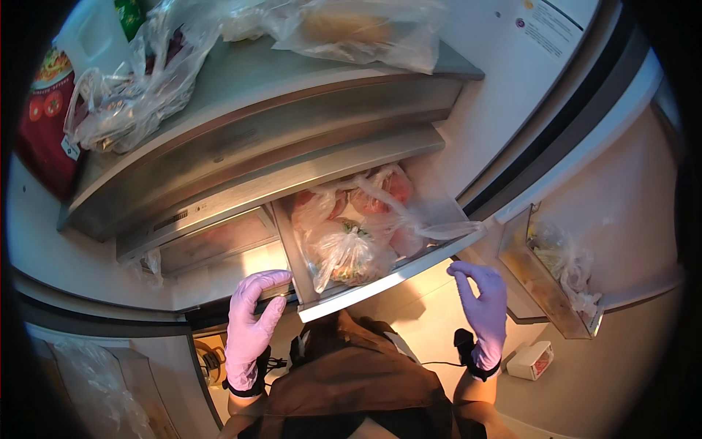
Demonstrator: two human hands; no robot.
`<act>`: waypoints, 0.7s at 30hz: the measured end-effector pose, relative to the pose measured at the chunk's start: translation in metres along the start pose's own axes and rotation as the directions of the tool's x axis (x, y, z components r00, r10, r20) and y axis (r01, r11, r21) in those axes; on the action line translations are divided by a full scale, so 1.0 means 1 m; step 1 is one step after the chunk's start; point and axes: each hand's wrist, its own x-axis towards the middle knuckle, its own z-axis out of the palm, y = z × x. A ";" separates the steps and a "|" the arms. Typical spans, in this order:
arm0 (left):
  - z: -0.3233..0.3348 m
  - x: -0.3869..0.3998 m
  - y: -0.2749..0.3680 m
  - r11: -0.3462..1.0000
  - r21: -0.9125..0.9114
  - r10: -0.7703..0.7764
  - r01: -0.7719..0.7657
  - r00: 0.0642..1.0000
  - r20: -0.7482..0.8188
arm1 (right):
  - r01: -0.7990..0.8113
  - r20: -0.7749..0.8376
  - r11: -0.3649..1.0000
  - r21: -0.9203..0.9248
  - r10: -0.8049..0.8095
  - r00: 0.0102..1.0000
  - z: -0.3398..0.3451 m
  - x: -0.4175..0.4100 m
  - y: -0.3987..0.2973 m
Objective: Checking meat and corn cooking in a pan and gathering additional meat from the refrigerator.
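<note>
A fridge drawer point(356, 288) with a pale front rim stands pulled out before me. In it lie a knotted plastic bag of chopped vegetables point(351, 258) and clear bags of reddish food point(381, 192), perhaps meat or fruit. My left hand point(253, 324), in a thin lilac glove, is beside the drawer's left front corner, thumb and fingers apart. Across from it, my right hand point(482, 304), gloved alike, has its fingertips close to the right end of the front rim. Whether either hand touches the drawer I cannot tell. Both hold nothing.
Above the drawer, a shelf point(247, 71) bears plastic bags point(351, 27), a white jug point(93, 41) and a dark red packet point(49, 120). An open door at right carries a bin point(548, 280) of bagged food. A small white box point(530, 360) lies on the floor.
</note>
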 end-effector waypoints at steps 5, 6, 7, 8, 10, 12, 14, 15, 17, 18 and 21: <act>-0.010 0.004 -0.012 1.000 -0.012 0.026 -0.026 1.000 -0.015 | 0.155 0.054 0.950 -0.272 -0.146 0.988 -0.021 0.027 -0.029; -0.012 0.004 -0.014 1.000 0.002 0.023 -0.023 1.000 -0.009 | 0.190 0.069 0.923 -0.334 -0.177 0.982 -0.023 0.034 -0.039; -0.013 0.005 -0.014 1.000 0.015 0.026 -0.026 1.000 0.000 | 0.189 0.069 0.919 -0.345 -0.176 0.982 -0.026 0.040 -0.048; -0.014 0.006 -0.015 1.000 0.004 0.030 -0.030 1.000 0.003 | 0.250 0.089 0.887 -0.388 -0.233 0.968 -0.029 0.047 -0.056; -0.017 0.008 -0.020 0.995 -0.009 0.095 -0.095 0.995 -0.010 | 0.358 0.156 0.836 -0.416 -0.322 0.934 -0.032 0.060 -0.069; -0.022 0.009 -0.021 0.992 0.002 0.123 -0.123 0.992 -0.023 | 0.354 0.130 0.828 -0.435 -0.331 0.935 -0.035 0.068 -0.089; -0.028 0.011 -0.023 0.989 0.018 0.148 -0.147 0.988 -0.038 | 0.348 0.090 0.831 -0.435 -0.345 0.934 -0.033 0.077 -0.110; -0.029 0.012 -0.023 0.986 0.015 0.164 -0.164 0.986 -0.029 | 0.347 0.088 0.828 -0.441 -0.345 0.934 -0.033 0.080 -0.114; -0.030 0.016 -0.023 0.984 0.010 0.180 -0.180 0.983 -0.023 | 0.321 0.174 0.825 -0.465 -0.270 0.947 -0.031 0.087 -0.122; -0.034 0.014 -0.021 0.979 0.036 0.202 -0.202 0.979 0.004 | 0.360 0.245 0.820 -0.445 -0.275 0.930 -0.027 0.095 -0.121; -0.033 0.018 -0.027 0.959 0.044 0.277 -0.279 0.960 0.048 | 0.308 0.367 0.837 -0.452 -0.140 0.920 -0.018 0.115 -0.107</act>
